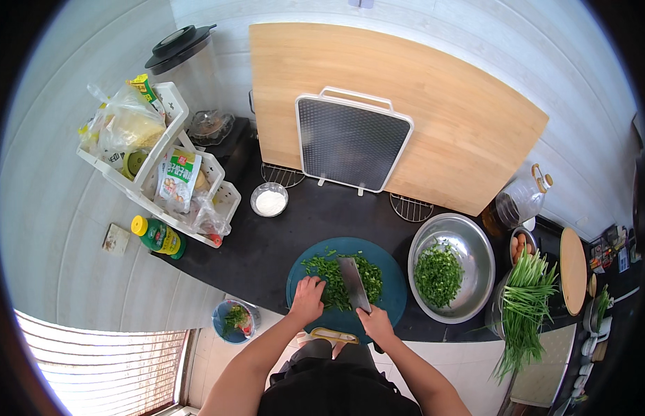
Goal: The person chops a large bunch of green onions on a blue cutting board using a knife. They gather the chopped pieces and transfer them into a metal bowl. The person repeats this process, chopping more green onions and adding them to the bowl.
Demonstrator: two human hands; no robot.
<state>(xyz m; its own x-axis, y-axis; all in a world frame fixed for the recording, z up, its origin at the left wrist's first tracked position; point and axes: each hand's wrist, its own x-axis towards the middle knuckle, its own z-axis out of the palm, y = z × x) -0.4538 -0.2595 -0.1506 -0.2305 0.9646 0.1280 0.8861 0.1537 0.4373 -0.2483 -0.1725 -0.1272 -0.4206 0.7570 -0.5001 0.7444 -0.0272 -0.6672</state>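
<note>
A round dark teal cutting board (392, 295) lies at the counter's front edge, spread with chopped green leafy stalks (333, 296) that look like garlic chives. My right hand (376, 324) is closed around the handle of a cleaver (352, 281), whose wide blade rests tilted among the greens. On the board's left side, my left hand (308, 299) touches the chopped greens with its fingertips, fingers slightly apart. To the right of the board stands a steel bowl (476, 253) with more finely chopped greens (437, 275) inside.
Long uncut chives (527, 298) hang over the counter's right edge, near a bowl of eggs (521, 246) and an oil jug (520, 201). Behind are a small bowl of white powder (270, 202), a black-faced board (354, 142), a tiered white rack (163, 173) and a green bottle (158, 237).
</note>
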